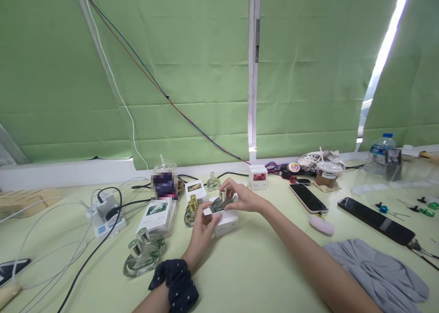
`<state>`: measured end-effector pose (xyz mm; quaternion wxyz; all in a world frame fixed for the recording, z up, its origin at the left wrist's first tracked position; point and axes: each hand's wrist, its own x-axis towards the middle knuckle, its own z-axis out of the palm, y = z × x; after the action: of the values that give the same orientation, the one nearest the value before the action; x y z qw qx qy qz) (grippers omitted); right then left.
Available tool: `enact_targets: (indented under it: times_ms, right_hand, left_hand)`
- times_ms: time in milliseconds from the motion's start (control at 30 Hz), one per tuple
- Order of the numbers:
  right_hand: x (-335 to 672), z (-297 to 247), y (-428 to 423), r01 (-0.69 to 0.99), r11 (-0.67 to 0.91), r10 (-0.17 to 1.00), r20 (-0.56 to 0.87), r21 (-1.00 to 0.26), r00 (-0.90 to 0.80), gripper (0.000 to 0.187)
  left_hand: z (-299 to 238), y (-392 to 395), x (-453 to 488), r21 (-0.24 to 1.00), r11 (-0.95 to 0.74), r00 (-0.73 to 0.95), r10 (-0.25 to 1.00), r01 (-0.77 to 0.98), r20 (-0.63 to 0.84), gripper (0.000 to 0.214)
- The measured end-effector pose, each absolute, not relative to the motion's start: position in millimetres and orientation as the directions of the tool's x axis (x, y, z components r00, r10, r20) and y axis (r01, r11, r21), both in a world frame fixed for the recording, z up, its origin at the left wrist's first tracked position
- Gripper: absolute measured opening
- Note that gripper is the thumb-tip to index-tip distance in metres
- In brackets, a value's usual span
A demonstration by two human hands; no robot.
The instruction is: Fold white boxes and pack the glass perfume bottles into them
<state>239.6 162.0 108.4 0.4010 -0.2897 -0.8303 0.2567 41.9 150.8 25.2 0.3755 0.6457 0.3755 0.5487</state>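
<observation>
My left hand (201, 230) is closed round the left side of a small white box (227, 224), which stands on the table with its top open. A glass perfume bottle (218, 206) with a silver cap sits partly in the box's opening. My right hand (242, 196) reaches over from the right, fingers closed on the bottle near its cap. Just left of the box is a perfume bottle with a gold cap (192, 204). Two more bottles with silver caps (146, 253) stand nearer on the left. Behind the hands is a small bottle of greenish liquid (213, 182).
White printed boxes (158, 215) lie to the left, and one with a red picture (258, 177) stands behind. Cables run round a power strip (109, 217). Phones (376, 220), a lidded cup (326, 173), a pink item (321, 224) and grey cloth (375, 274) are at right.
</observation>
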Motion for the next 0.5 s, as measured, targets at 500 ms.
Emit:
enact_targets:
  times_ms: [500]
  right_hand:
    - [236.4, 106.8, 160.5, 0.33, 0.694, 0.692, 0.466, -0.64, -0.551, 0.033]
  left_hand:
    - [29.4, 149.2, 38.7, 0.913, -0.408, 0.275, 0.877, -0.008, 0.395, 0.058]
